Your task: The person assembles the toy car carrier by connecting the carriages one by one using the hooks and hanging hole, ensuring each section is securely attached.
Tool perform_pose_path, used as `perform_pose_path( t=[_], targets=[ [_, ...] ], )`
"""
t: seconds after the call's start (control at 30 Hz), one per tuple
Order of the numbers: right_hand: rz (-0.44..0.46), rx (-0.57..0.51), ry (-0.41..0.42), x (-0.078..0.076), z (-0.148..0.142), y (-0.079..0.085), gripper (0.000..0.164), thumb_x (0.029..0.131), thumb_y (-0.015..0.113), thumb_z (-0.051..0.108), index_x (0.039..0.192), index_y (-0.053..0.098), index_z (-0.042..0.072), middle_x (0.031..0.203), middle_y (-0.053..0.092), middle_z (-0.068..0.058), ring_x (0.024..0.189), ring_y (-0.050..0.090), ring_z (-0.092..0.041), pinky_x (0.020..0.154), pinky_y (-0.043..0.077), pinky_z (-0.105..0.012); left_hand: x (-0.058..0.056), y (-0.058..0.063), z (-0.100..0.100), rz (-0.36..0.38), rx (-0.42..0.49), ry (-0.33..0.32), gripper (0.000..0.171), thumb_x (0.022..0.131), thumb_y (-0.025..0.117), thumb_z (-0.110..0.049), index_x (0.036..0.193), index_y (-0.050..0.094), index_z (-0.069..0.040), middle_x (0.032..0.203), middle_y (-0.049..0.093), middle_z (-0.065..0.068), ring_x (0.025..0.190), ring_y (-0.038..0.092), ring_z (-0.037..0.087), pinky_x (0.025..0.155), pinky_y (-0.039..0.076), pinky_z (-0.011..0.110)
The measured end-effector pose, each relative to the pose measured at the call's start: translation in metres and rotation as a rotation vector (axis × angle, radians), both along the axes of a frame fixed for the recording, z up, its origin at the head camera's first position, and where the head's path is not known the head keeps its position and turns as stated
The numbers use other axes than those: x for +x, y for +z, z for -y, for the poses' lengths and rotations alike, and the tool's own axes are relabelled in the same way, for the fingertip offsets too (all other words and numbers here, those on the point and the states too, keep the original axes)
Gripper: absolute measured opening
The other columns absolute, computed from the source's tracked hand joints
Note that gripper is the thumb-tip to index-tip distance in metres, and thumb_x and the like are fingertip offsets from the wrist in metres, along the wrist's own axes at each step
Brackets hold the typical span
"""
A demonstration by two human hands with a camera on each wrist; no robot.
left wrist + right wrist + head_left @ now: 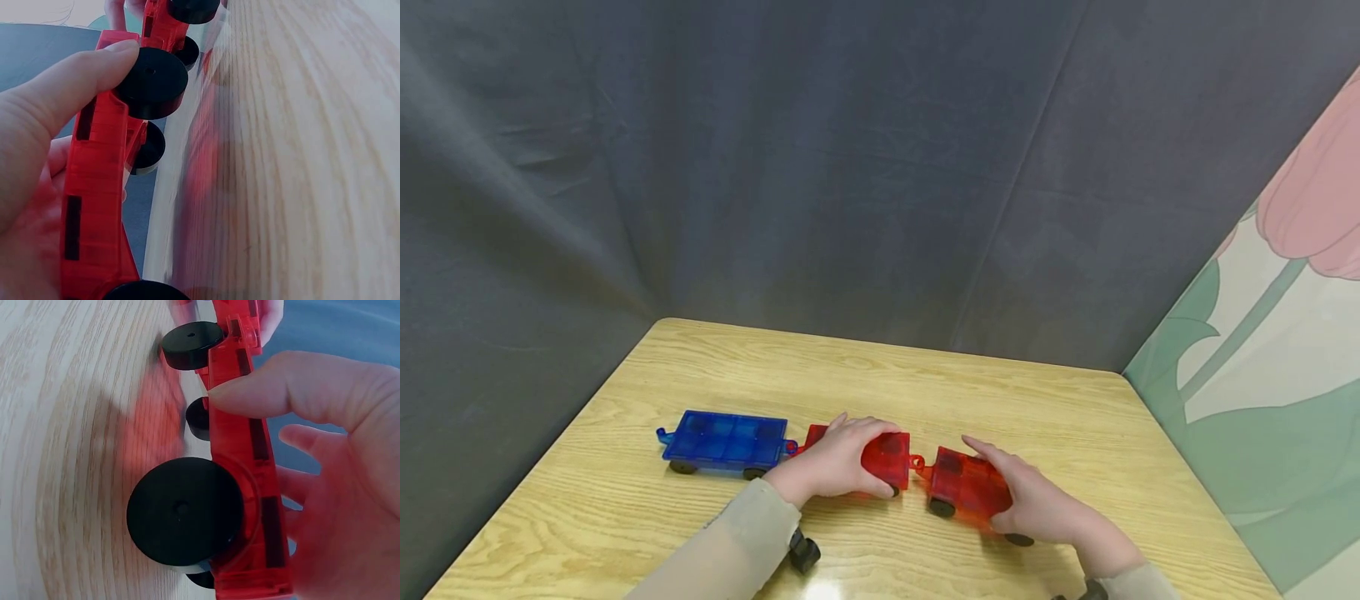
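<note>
My left hand (pixel 841 460) grips a translucent red toy train car (pixel 889 455) with black wheels, thumb on its near side and fingers over the far side. To its right, my right hand (pixel 1033 498) holds a second translucent red toy train car (pixel 953 482), tilted slightly, between thumb and fingers. Red couplings (pixel 917 463) meet between the two red cars; whether they are hooked together I cannot tell. On the left, a translucent blue toy train car (pixel 724 442) stands on its wheels, its right-hand coupling meeting the first red car's. In the left wrist view, the thumb presses beside a black wheel (pixel 153 84).
The light wooden table (pixel 880 358) has rounded far corners. Behind it and at left hangs a dark grey cloth (pixel 820 183). A panel with a pink tulip print (pixel 1285 392) borders the right side.
</note>
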State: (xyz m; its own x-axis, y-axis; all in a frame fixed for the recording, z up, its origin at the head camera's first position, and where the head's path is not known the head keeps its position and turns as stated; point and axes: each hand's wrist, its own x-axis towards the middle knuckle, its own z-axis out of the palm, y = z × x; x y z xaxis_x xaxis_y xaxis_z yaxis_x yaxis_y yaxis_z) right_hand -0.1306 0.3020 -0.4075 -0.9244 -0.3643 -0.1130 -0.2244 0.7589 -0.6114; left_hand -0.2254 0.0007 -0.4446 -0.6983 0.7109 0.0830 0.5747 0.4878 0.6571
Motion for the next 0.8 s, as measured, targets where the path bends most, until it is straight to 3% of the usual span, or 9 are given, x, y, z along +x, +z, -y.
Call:
perform_pose_path(
  t=[0.2,0.4,0.8],
  targets=[
    [-0.009,0.016,0.002,0.0006,0.002,0.0006,0.104,0.066,0.081,-0.004,0.155,0.031,0.019,0.146,0.045,-0.01,0.119,0.044,-0.03,0.09,0.044,-0.05,-0.0001,0.0008,-0.0003,0.008,-0.011,0.002,0.081,0.073,0.086,-0.045,0.143,0.051,-0.025,0.135,0.054,-0.008,0.126,0.047,0.017,0.116,0.007,0.055],
    [-0.012,0.017,0.008,0.0015,0.0033,0.0012,0.106,0.066,0.082,-0.003,0.155,0.031,0.023,0.143,0.047,-0.006,0.116,0.045,-0.029,0.087,0.045,-0.046,0.0003,0.0014,-0.0006,0.009,-0.008,0.003,0.081,0.073,0.087,-0.043,0.143,0.051,-0.025,0.134,0.054,-0.009,0.125,0.048,0.016,0.115,0.008,0.056],
    [-0.003,0.008,0.011,0.002,0.0058,0.0038,0.106,0.066,0.083,-0.004,0.155,0.031,0.022,0.146,0.045,-0.01,0.121,0.044,-0.032,0.09,0.044,-0.054,0.0006,0.0015,-0.0005,0.005,-0.011,0.004,0.079,0.073,0.087,-0.043,0.142,0.052,-0.026,0.135,0.054,-0.009,0.126,0.047,0.017,0.115,0.008,0.056]
  ],
)
